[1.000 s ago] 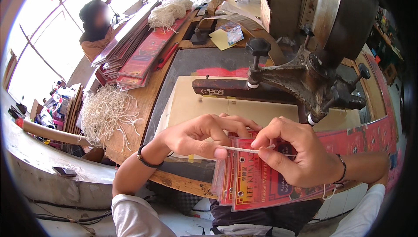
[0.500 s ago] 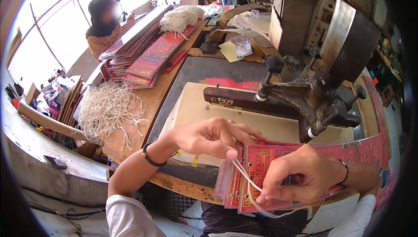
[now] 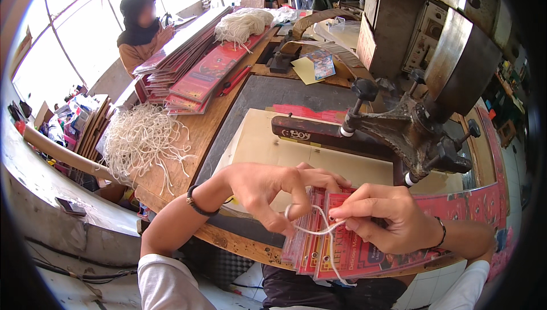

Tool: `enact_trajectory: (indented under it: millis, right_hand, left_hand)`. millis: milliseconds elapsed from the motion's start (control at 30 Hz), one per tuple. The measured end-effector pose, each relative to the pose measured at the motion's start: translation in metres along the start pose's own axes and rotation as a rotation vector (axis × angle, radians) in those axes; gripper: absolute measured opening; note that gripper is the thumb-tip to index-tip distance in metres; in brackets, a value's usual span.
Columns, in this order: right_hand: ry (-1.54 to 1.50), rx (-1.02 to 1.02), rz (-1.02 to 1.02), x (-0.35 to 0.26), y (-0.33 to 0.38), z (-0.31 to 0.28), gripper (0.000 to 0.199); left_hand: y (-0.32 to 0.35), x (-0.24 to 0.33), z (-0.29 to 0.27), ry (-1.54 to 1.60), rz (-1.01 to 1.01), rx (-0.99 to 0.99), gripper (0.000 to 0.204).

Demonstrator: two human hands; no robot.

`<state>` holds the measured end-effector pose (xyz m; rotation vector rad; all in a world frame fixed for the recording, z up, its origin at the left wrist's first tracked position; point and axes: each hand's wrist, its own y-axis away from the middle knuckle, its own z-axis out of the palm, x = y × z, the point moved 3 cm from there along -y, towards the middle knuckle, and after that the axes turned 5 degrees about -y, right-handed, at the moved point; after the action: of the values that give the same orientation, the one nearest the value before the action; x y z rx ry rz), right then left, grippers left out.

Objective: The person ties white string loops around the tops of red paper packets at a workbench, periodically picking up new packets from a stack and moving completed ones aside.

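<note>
Red printed cards (image 3: 347, 247) (stacked, tilted) at the bench edge, white string (image 3: 319, 231) across.

Red printed packets (image 3: 342, 241) (stacked, held)

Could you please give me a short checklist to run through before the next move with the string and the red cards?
1. Left hand on the string: ok, pinched.
2. Right hand on the string: ok.
3. Red cards squared in a stack: not ok, fanned.
4. String through a hole: cannot tell.
5. Hands out from under the press: ok.
6. Spare strings nearby: ok, piled on the bench.
</note>
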<state>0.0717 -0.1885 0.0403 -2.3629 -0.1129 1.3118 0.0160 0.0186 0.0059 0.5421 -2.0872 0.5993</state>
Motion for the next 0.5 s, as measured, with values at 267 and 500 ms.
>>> enact_trajectory:
  millis: [267,500]
  right_hand:
    - [-0.032,-0.034,0.005,0.003,0.003,0.001,0.027]
    - [-0.148,-0.038,0.039,0.007,0.007,0.003,0.012]
  left_hand:
    - [0.003,-0.012,-0.001,0.212,-0.055,0.028,0.033]
    - [0.001,-0.005,0.0,-0.032,0.024,-0.038,0.011]
